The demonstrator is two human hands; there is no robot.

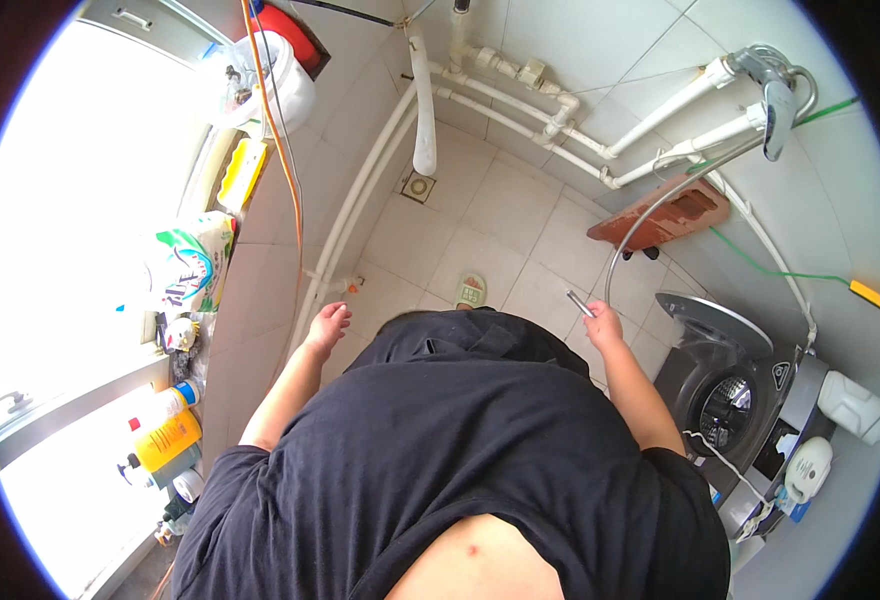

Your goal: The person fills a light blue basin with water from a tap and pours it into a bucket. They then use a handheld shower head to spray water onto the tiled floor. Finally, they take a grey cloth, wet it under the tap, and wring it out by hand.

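The left hand (330,325) is noted with fingers loosely curled, no object visible in it, near the white wall pipes (332,235). In the right hand (605,327), a slim silver tube (580,303) is gripped; its long axis is angled forward and leftward, well apart from the left hand. Just beyond, a silver hose (628,236) is run from the right hand to the wall faucet (778,105); any join is hidden.
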